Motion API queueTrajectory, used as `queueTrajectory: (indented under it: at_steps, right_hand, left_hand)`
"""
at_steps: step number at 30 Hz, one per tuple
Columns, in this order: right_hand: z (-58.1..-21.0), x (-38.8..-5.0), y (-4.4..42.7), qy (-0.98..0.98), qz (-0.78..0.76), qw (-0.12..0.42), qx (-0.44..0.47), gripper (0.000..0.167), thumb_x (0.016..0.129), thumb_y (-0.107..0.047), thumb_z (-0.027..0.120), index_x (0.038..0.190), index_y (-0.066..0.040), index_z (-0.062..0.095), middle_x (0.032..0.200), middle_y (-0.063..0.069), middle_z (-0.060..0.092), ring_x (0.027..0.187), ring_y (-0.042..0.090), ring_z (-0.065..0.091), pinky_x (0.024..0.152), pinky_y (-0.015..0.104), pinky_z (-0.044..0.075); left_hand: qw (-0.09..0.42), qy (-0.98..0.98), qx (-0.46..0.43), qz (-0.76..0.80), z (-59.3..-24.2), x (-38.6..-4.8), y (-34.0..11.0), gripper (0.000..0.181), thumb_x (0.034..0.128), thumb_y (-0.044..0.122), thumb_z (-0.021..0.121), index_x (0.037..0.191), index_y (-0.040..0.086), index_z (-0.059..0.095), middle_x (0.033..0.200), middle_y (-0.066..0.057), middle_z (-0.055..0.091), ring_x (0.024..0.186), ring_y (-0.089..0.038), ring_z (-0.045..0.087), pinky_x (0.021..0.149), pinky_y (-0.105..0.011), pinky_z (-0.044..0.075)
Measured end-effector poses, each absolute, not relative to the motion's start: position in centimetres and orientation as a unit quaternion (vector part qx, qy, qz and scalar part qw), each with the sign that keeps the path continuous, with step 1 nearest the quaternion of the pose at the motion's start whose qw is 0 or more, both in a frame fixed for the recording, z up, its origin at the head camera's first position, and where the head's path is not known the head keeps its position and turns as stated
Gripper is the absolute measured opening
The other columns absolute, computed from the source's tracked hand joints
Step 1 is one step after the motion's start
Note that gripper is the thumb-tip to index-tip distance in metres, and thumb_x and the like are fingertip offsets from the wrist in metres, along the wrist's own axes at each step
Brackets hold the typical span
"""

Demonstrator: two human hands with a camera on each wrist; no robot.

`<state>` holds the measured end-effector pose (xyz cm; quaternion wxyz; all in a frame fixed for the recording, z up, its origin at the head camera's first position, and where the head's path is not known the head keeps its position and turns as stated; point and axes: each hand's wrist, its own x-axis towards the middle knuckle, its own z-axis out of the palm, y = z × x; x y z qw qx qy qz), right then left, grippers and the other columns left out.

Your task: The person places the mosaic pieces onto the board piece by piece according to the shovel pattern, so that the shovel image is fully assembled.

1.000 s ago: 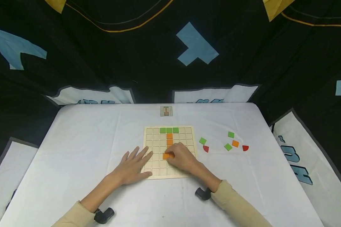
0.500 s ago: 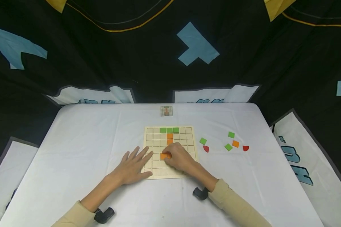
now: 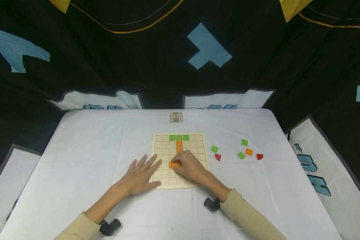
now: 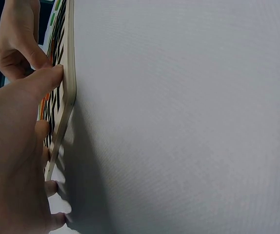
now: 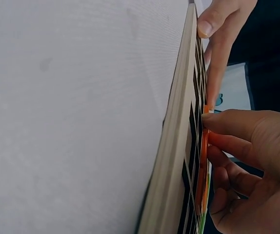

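Note:
A pale wooden grid board (image 3: 165, 183) lies on the white table. Three green squares (image 3: 179, 137) fill part of its top row, with orange squares (image 3: 179, 143) in a column below. My left hand (image 3: 139, 178) lies with spread fingers over the board's left edge; in the left wrist view its thumb (image 4: 50, 80) touches the near rim. Lower on the board, the thumb and fingers of my right hand (image 3: 192, 166) pinch at an orange square (image 3: 172, 165), partly hiding the orange beside it. The right wrist view shows orange (image 5: 204, 146) under the fingertips (image 5: 209, 119).
Right of the board lie loose green squares (image 3: 241, 155), an orange square (image 3: 249, 152) and two red rounded pieces (image 3: 259, 156). A small card with a grid picture (image 3: 176, 117) is behind the board. Black wrist devices (image 3: 110, 227) show at both forearms.
My right hand has shifted slightly left, and the orange at its fingertips has moved left across the grid with it. The left hand has stayed in place.

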<state>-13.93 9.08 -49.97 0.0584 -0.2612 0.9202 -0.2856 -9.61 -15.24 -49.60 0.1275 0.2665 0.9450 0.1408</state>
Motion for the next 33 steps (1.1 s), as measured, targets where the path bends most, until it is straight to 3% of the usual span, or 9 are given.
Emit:
queueTrajectory:
  at_steps: [15, 23, 33]
  right_hand:
    - [-49.7, -13.9, 9.4, 0.921, -0.297, 0.067, -0.244, 0.025, 0.083, -0.014, 0.080, 0.107, -0.011, 0.078, 0.101, -0.003, 0.069, 0.089, 0.014, 0.052, 0.077, 0.027, 0.047]
    - [-49.5, -14.0, 11.5, 0.904, -0.354, 0.030, -0.237, 0.021, 0.083, -0.013, 0.080, 0.104, -0.009, 0.078, 0.101, 0.000, 0.072, 0.095, 0.018, 0.058, 0.086, 0.036, 0.047]
    - [-48.2, -13.8, 16.8, 0.898, -0.409, -0.015, -0.159, 0.025, 0.087, -0.013, 0.078, 0.110, -0.004, 0.075, 0.111, 0.005, 0.071, 0.106, 0.025, 0.063, 0.092, 0.044, 0.050]
  left_hand:
    - [0.133, 0.944, 0.266, 0.146, -49.2, -9.6, -15.1, 0.077, 0.0967, 0.055, 0.055, 0.157, 0.013, 0.033, 0.164, -0.013, 0.021, 0.147, -0.046, 0.013, 0.110, -0.071, 0.013]
    - [0.132, 0.944, 0.263, 0.151, -49.5, -9.6, -15.2, 0.077, 0.0964, 0.055, 0.056, 0.157, 0.013, 0.033, 0.164, -0.013, 0.021, 0.148, -0.046, 0.013, 0.111, -0.070, 0.012]
    - [0.137, 0.946, 0.256, 0.146, -49.4, -9.6, -15.0, 0.077, 0.0967, 0.054, 0.056, 0.158, 0.014, 0.032, 0.164, -0.013, 0.020, 0.148, -0.045, 0.011, 0.111, -0.070, 0.011]
